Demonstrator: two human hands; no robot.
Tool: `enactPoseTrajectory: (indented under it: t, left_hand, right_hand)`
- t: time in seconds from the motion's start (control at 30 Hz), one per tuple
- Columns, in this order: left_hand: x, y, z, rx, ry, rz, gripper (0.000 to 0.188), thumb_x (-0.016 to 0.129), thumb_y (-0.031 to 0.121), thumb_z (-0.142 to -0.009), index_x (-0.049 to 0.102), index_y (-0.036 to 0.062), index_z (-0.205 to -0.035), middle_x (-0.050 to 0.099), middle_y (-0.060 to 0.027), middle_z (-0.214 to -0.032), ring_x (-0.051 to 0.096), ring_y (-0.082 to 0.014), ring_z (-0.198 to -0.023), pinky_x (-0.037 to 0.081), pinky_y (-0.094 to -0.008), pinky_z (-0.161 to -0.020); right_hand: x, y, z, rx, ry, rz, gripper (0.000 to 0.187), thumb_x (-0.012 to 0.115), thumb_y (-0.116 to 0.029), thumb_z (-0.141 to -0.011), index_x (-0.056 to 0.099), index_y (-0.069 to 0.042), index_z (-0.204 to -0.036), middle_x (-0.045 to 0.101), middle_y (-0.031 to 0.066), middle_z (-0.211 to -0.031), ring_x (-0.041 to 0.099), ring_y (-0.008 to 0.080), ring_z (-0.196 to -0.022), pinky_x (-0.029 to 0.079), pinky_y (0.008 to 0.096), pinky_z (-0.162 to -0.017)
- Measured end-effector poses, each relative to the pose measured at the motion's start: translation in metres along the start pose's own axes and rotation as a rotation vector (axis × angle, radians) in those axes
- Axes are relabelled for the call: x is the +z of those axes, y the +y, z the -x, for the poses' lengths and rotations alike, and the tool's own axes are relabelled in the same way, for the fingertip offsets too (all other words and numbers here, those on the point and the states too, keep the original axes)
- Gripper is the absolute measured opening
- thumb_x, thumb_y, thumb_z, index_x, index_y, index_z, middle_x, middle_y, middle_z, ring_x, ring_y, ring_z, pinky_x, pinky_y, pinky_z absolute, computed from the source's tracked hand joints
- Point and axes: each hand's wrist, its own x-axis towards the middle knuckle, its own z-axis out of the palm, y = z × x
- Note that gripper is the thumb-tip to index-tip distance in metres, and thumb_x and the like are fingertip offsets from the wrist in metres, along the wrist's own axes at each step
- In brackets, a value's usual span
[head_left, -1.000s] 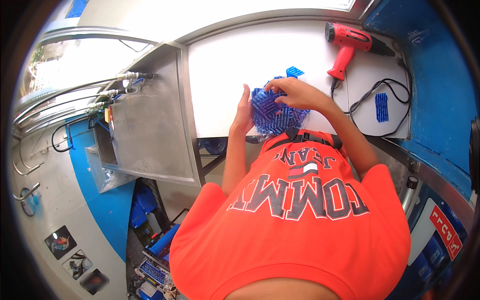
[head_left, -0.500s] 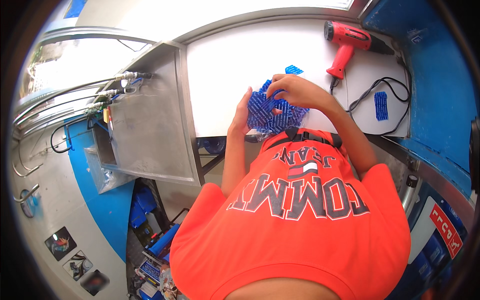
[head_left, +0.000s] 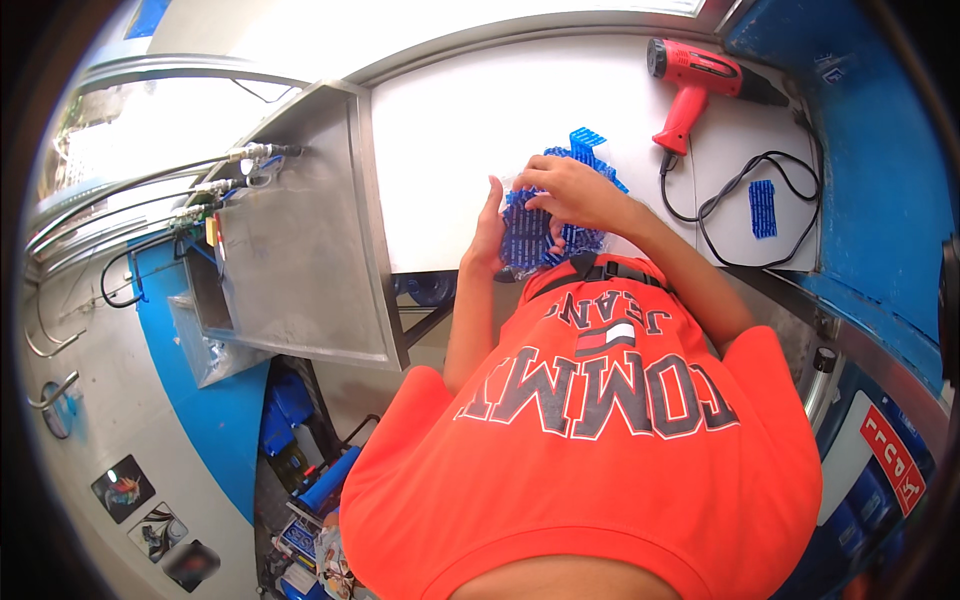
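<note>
At the table's near edge lies a bunch of blue printed plastic sleeves (head_left: 527, 240), flat and strip-like, partly in crinkled clear film. My left hand (head_left: 487, 235) is wrapped round the left side of this bunch, its thumb pointing up. Over the top of the bunch, my right hand (head_left: 575, 192) has its fingers curled in and pressed on the blue sleeves; its fingertips are partly hidden. Beyond my right hand, a blue strip (head_left: 588, 138) sticks out at the far side. Another single blue sleeve (head_left: 763, 208) lies apart on the right of the white table (head_left: 440, 130).
A red heat gun (head_left: 690, 85) lies at the back right, its black cable (head_left: 705, 215) looping near the single sleeve. A metal panel (head_left: 300, 230) stands left of the table. A blue wall (head_left: 870, 160) bounds the right side. Hoses (head_left: 140, 180) run at the far left.
My right hand has shifted slightly and now lies lower over the bunch, with more blue strips showing beyond it. My left hand stays at the bunch's left side.
</note>
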Motion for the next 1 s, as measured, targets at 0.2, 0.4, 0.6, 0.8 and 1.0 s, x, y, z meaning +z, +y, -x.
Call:
enactPoseTrajectory:
  t: [0.2, 0.4, 0.6, 0.8, 1.0]
  left_hand:
    - [0.003, -0.002, -0.003, -0.004, -0.001, -0.043, 0.115, 0.018, 0.092, -0.085, 0.052, -0.0119, -0.123, 0.067, -0.0249, -0.085, 0.072, -0.0385, -0.075, 0.063, -0.0459, -0.066]
    - [0.003, -0.001, -0.003, -0.017, -0.005, -0.022, 0.117, 0.017, 0.092, -0.085, 0.054, -0.0128, -0.121, 0.067, -0.0254, -0.086, 0.072, -0.0375, -0.075, 0.063, -0.0443, -0.065]
    - [0.002, -0.002, -0.003, 0.018, 0.002, -0.059, 0.106, 0.019, 0.086, -0.091, 0.053, -0.0086, -0.125, 0.067, -0.0227, -0.090, 0.072, -0.0360, -0.079, 0.064, -0.0445, -0.072]
    - [0.002, -0.005, -0.009, 0.190, -0.077, -0.049, 0.063, 0.042, 0.059, -0.103, 0.055, 0.0022, -0.127, 0.066, -0.0147, -0.093, 0.072, -0.0272, -0.082, 0.063, -0.0383, -0.077]
    - [-0.003, -0.007, -0.007, 0.149, -0.095, -0.127, 0.041, 0.063, 0.036, -0.100, 0.055, 0.0050, -0.125, 0.068, -0.0076, -0.094, 0.070, -0.0178, -0.083, 0.059, -0.0329, -0.072]
  right_hand:
    - [0.008, 0.003, 0.001, -0.124, 0.034, -0.096, 0.023, 0.078, -0.012, -0.082, 0.072, -0.010, -0.105, 0.059, 0.0107, -0.117, 0.056, 0.0306, -0.114, 0.049, 0.0404, -0.095]
    - [0.007, 0.002, -0.001, -0.053, -0.027, -0.270, 0.015, 0.076, -0.010, -0.084, 0.071, -0.008, -0.098, 0.057, 0.0104, -0.118, 0.055, 0.0303, -0.116, 0.048, 0.0393, -0.096]
    - [0.001, -0.001, -0.003, -0.016, 0.046, -0.335, 0.009, 0.073, -0.008, -0.087, 0.069, -0.005, -0.094, 0.059, 0.0111, -0.112, 0.060, 0.0296, -0.109, 0.050, 0.0383, -0.091]
    - [0.001, 0.010, -0.003, 0.255, 0.020, -0.650, 0.010, 0.068, -0.005, -0.091, 0.065, 0.001, -0.098, 0.065, 0.0114, -0.092, 0.070, 0.0215, -0.067, 0.055, 0.0305, -0.054]
    - [0.015, 0.029, -0.009, 0.176, 0.103, -0.791, 0.012, 0.066, -0.003, -0.093, 0.065, 0.004, -0.102, 0.070, 0.0116, -0.090, 0.068, 0.0191, -0.053, 0.055, 0.0297, -0.045]
